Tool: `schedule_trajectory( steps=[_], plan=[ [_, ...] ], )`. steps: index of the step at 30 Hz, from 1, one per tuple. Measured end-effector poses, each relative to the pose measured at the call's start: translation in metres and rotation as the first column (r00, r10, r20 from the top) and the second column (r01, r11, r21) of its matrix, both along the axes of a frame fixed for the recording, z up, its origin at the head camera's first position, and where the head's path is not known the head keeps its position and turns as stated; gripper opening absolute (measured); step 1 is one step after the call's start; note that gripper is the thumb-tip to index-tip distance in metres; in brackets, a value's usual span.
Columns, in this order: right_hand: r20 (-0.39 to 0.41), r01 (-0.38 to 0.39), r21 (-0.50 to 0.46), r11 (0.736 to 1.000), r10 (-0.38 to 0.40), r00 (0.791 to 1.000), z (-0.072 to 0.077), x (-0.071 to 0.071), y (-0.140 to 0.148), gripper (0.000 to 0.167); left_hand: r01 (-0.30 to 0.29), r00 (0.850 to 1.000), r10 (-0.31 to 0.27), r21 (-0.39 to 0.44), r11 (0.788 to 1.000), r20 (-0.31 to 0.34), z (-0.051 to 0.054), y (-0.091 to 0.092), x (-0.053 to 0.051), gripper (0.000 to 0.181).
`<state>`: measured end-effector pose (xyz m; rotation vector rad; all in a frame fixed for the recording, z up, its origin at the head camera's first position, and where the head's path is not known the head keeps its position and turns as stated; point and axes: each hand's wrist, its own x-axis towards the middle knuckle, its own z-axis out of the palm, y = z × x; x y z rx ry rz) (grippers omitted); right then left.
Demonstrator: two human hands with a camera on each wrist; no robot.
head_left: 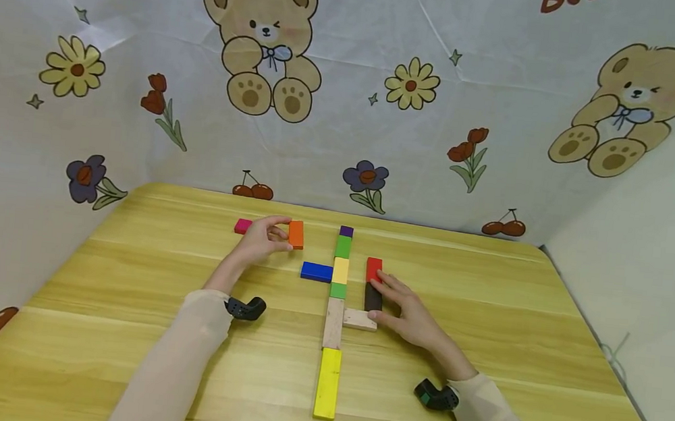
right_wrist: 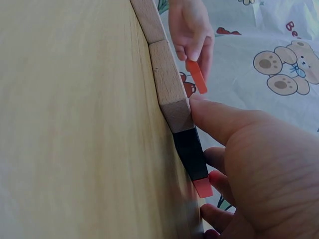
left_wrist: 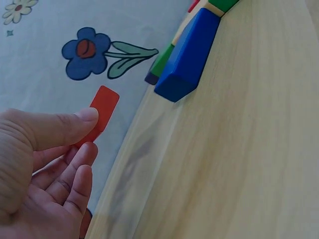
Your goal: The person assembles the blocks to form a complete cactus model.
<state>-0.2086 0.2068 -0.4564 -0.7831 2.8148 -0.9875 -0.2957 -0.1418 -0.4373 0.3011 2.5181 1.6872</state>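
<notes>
My left hand (head_left: 258,240) pinches an orange block (head_left: 296,235) between thumb and fingers; the left wrist view shows it held above the table. My right hand (head_left: 413,316) rests beside a short branch of blocks, its thumb touching the end of a plain wooden block (right_wrist: 172,79). Its other fingers touch the black block (head_left: 373,298) and the red block (head_left: 374,268), which stand end to end. Left of the central row, a blue block (head_left: 316,272) meets that row's pale yellow block (head_left: 340,270). A pink block (head_left: 242,226) lies behind my left hand, partly hidden.
The central row runs from a purple block (head_left: 346,231) at the back, through green and wooden blocks, to a long yellow block (head_left: 327,384) at the front. A patterned cloth (head_left: 344,136) hangs behind the wooden table (head_left: 487,306).
</notes>
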Motion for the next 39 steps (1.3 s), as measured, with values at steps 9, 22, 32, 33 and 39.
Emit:
schedule_trajectory(
  steps=[9, 22, 32, 33, 39],
  plan=[
    [0.002, 0.002, 0.005, 1.0, -0.002, 1.0, 0.001, 0.0, -0.003, 0.067, 0.039, 0.999, -0.038, -0.03, 0.999, 0.023, -0.012, 0.012, -0.006, 0.062],
    [0.016, 0.008, -0.003, 1.0, -0.008, 1.0, 0.002, 0.001, -0.003, 0.067, 0.09, 0.996, -0.09, -0.067, 0.994, -0.004, -0.023, 0.017, -0.004, 0.062],
    [0.014, -0.001, -0.014, 1.0, 0.001, 1.0, 0.002, 0.002, -0.002, 0.067, 0.114, 0.992, -0.118, -0.089, 0.989, -0.036, -0.023, 0.019, -0.002, 0.06],
    [0.013, -0.001, -0.016, 1.0, 0.002, 1.0, 0.002, 0.002, -0.002, 0.067, 0.114, 0.992, -0.118, -0.099, 0.989, -0.036, -0.024, 0.019, -0.003, 0.06],
    [0.012, -0.002, -0.017, 1.0, 0.003, 1.0, 0.003, 0.001, -0.001, 0.067, 0.118, 0.992, -0.122, -0.116, 0.986, -0.03, -0.023, 0.021, -0.003, 0.06]
  ],
)
